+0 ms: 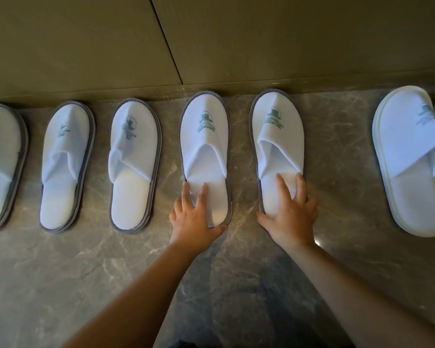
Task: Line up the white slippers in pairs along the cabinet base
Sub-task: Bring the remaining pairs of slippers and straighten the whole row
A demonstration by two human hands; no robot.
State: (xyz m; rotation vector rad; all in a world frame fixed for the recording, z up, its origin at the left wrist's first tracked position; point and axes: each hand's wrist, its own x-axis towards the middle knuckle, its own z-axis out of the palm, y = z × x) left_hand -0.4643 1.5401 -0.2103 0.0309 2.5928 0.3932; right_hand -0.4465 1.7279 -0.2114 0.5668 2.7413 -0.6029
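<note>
Head camera looks down on a row of white slippers with toes at the cabinet base (211, 85), on a marbled floor (86, 259). Left hand (194, 217) lies flat, fingers spread, on the heel of the fourth slipper (205, 136); right hand (290, 217) presses likewise on the fifth slipper (276, 136), thumb on its edge (neither hand clamps anything), probably to slide the two into a pair. Farther right, a cream-edged slipper (409, 159) sits tilted, overlapped by another.
</note>
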